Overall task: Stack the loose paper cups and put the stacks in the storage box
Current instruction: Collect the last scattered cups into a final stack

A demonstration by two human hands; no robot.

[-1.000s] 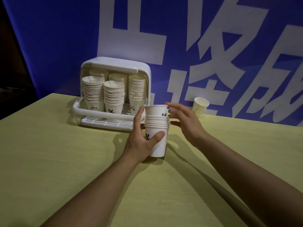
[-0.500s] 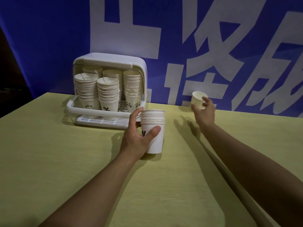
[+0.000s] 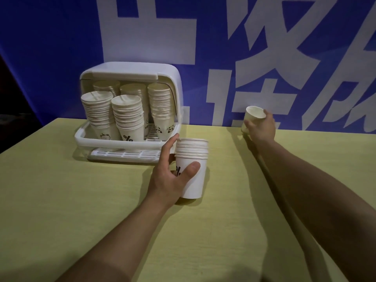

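A stack of white paper cups [image 3: 193, 167] stands upright on the yellow table [image 3: 81, 200], just right of the storage box. My left hand [image 3: 171, 176] grips its bottom cup, thumb in front and fingers behind. Far right, near the wall, my right hand [image 3: 261, 129] holds a single loose paper cup [image 3: 253, 115], tilted, with fingers curled round its side. The white storage box [image 3: 130, 110] stands open at the back left and holds several tall cup stacks [image 3: 127, 117].
A blue banner with large white characters [image 3: 264, 58] forms the wall right behind the table's far edge. The box's slotted drip tray [image 3: 124, 154] juts out toward me. A dark gap lies off the table's left side.
My right hand left the top of the stack, reached to the far right and took hold of the loose cup. My left hand kept its grip on the stack.
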